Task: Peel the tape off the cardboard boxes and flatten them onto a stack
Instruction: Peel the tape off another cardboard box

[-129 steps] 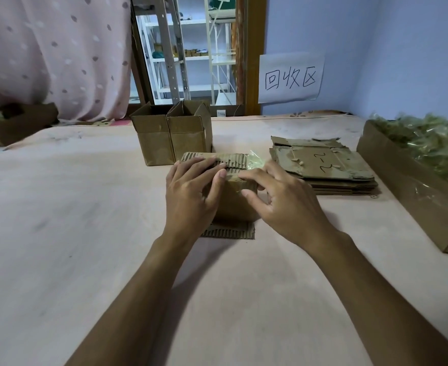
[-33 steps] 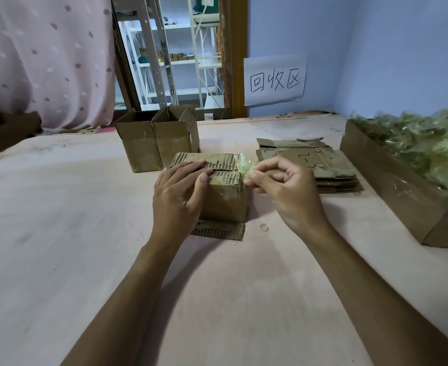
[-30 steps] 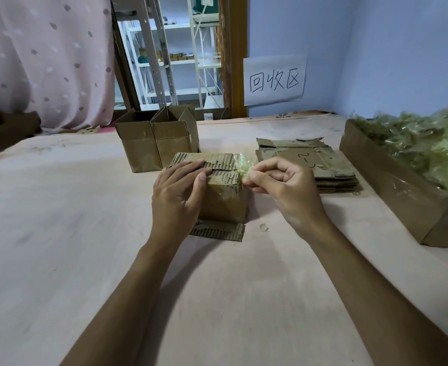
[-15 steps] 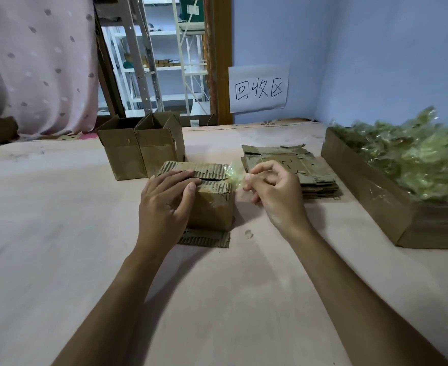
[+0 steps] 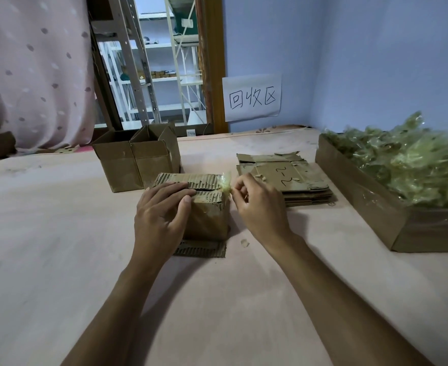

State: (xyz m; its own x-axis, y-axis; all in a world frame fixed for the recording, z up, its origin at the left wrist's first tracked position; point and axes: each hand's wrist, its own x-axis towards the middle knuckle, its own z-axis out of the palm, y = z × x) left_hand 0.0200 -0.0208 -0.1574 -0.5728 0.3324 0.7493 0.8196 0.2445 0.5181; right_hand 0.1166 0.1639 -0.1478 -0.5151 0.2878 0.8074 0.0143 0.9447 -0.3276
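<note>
A small taped cardboard box (image 5: 209, 217) stands mid-table with its ribbed flaps on top. My left hand (image 5: 162, 217) lies over the box's near left side, fingers resting on the top flaps and thumb on the front face. Just right of the box, my right hand (image 5: 259, 207) pinches the end of a clear yellowish tape strip (image 5: 225, 182) that is lifted off the box's top right corner. A stack of flattened boxes (image 5: 283, 178) lies to the right of my right hand.
Two open cardboard boxes (image 5: 135, 159) stand behind the taped one. A long cardboard tray (image 5: 376, 204) heaped with crumpled tape lies along the right side. A small scrap (image 5: 244, 243) lies on the table (image 5: 59, 247). A paper sign (image 5: 252, 97) hangs on the wall.
My right hand went from touching the box top to pinching the tape end at the top right corner and lifting it. My left hand stayed on the box. The camera turned right.
</note>
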